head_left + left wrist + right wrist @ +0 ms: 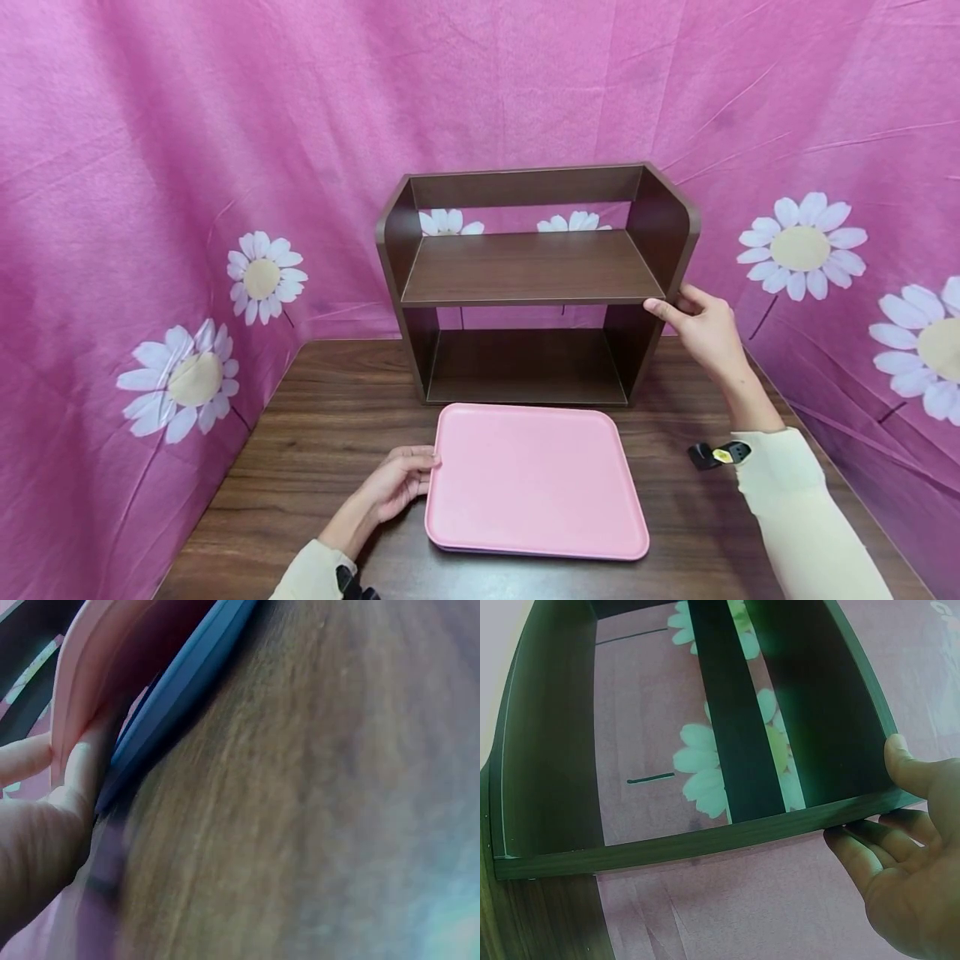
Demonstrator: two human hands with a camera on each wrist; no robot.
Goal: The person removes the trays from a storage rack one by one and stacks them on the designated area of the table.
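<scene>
A dark brown two-tier wooden shelf (525, 271) stands upright at the back of the table. My right hand (705, 333) grips its right side panel, thumb on the front edge by the middle board and fingers round the outer side. Before the shelf lies a pink rectangular tray (536, 483). My left hand (401, 482) pinches the tray's left rim. In the left wrist view, a finger goes between the pink tray and a blue tray (169, 705) beneath it. Seen from above, the pink tray hides nearly all of the blue one.
The wood-grain table (300, 450) carries the shelf and trays. A pink cloth (525, 83) printed with white daisies hangs behind and along both sides. Both compartments of the shelf are bare, and its back is partly open to the cloth.
</scene>
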